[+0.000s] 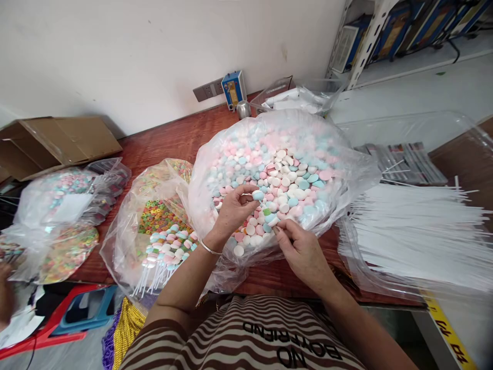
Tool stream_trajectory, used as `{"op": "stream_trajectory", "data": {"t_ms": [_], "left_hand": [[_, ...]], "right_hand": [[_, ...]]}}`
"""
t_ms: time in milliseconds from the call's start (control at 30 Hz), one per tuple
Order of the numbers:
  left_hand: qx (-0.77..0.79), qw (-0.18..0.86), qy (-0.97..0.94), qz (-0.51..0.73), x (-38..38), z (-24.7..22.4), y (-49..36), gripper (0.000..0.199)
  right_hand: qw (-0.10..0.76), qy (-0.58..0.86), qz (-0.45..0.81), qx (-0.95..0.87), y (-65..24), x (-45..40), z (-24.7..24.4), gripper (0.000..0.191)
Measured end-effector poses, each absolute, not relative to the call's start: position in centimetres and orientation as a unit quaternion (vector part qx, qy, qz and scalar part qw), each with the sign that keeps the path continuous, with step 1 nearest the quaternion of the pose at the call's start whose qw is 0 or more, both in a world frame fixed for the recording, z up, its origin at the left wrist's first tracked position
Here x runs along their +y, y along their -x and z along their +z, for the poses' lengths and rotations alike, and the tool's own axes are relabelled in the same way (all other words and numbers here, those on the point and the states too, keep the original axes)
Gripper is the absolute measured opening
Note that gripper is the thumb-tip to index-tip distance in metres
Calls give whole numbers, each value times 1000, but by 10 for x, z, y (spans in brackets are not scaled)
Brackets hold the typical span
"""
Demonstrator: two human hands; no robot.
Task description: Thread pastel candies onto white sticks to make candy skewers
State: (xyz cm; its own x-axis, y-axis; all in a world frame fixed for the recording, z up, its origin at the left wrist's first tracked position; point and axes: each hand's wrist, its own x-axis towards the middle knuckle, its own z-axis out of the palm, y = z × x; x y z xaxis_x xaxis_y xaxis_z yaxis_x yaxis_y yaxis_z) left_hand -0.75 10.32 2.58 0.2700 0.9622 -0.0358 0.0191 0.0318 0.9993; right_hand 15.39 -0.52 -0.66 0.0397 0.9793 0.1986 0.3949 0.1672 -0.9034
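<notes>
My left hand [236, 209] is closed, pinching a blue-and-white marshmallow-like piece [258, 195] between thumb and fingertips. Lower right, my right hand [302, 252] is closed at the end of a short stack [269, 217] of green, blue and white pieces; any stick inside it is hidden by the fingers. Both hands are over a large open plastic bag [339, 164] full of pink, white and blue pieces [287, 180]. Left of my left forearm lies a cluster of pastel pieces on white sticks [171, 246], on a bag of small colourful rings [162, 218].
White sticks [416, 231] fill a clear tray at right. Behind stand a blue device [233, 90], a metal cup [243, 109] and a clear bin [296, 97]. Further left are a cardboard box [69, 141] and more bags [69, 252]. Another person's hand [4, 293] shows at the left edge.
</notes>
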Motion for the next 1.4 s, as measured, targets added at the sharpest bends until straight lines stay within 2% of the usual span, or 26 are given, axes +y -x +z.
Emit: {"op": "stream_trajectory", "data": {"t_ms": [267,600,1033,1100,1233,1267,1400], "left_hand": [[426,487,-615,450,98,11,6,20],[436,420,-649,461,84,3,4,22],[376,411,-706,438,76,2,13,18],[379,422,-708,422,73,5,16,23],[436,408,-676,431,75,11,37,51],[467,382,-662,445,78,12,46,50],[563,272,-645,440,96,11,86,25]], "right_hand": [[456,577,322,-596,-148,-7,-5,20],[473,585,295,-589,-134,-9,-12,17],[494,567,304,-585,-129,-1,-16,16],[502,553,311,-587,-130,0,-15,17],[542,540,323,-557,-139,-9,-12,18],[554,541,328,-541,-143,-12,-12,19],[586,548,344,-487,-156,-19,-15,21]]}}
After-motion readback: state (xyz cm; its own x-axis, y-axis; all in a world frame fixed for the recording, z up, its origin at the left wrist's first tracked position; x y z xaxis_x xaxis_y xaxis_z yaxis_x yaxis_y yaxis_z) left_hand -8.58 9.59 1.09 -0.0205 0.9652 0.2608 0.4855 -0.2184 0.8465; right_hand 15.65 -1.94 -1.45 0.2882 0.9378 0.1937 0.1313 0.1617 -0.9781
